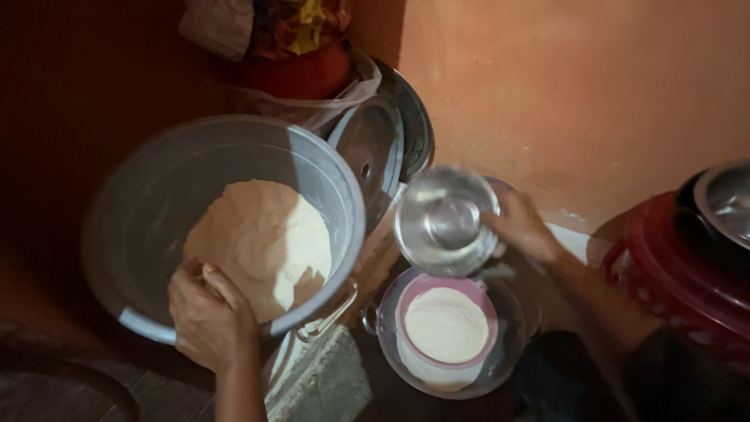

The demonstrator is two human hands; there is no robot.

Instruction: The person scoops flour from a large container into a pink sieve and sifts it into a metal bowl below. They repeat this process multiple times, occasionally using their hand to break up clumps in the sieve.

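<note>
So the small shiny steel bowl [447, 222] was tipped up empty in the right hand [519, 224], gripped by its rim right above a pink plastic bowl of pale flour [446, 322], while the left hand [209, 316] clamped the big grey flour bucket's [156, 199] rim, probably to steady it.

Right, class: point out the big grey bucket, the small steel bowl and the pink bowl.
big grey bucket [344, 187], head view, right rim.
small steel bowl [447, 221], head view, inside bottom.
pink bowl [422, 289], head view, upper left rim.
</note>
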